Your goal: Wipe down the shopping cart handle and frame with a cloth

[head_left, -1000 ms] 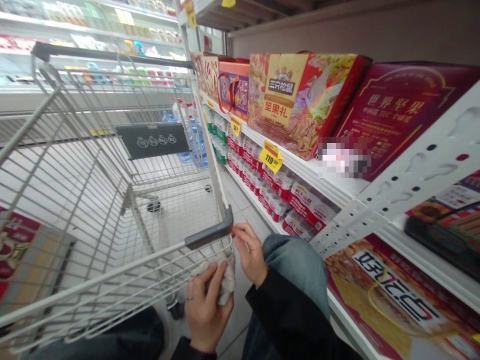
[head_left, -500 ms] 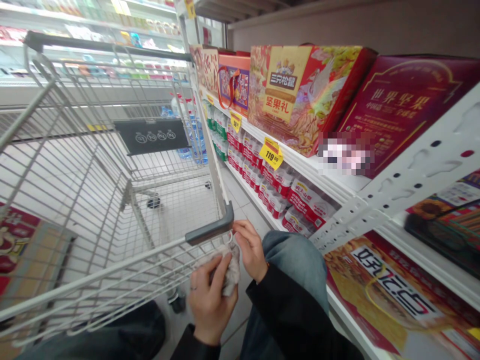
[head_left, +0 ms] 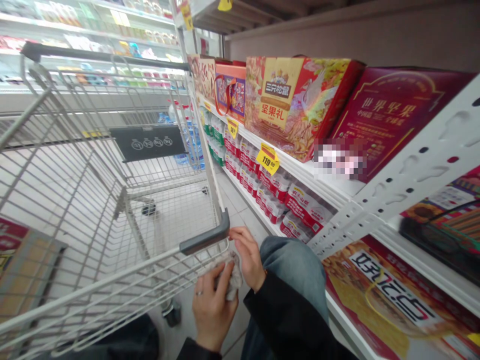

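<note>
A wire shopping cart with grey plastic corner bumpers stands before me. My left hand, wearing a ring, presses a crumpled greyish-white cloth against the cart's wires just below the near corner bumper. The cloth is bunched under its fingers. At the outside of that same corner is my right hand, its fingers bent together with the tips on the cart's frame beside the bumper. The cloth reaches close to its palm; whether it touches the cloth I cannot tell.
On the right, a white shelf holds gift boxes above packs of bottled water. A large box lies on the low shelf nearby. My bent knee is between cart and shelf. A refrigerated display stands behind.
The view has shifted slightly, so the shelf and cart sit a little lower and further left. Both hands stay at the cart's corner, with the left still on the cloth.
</note>
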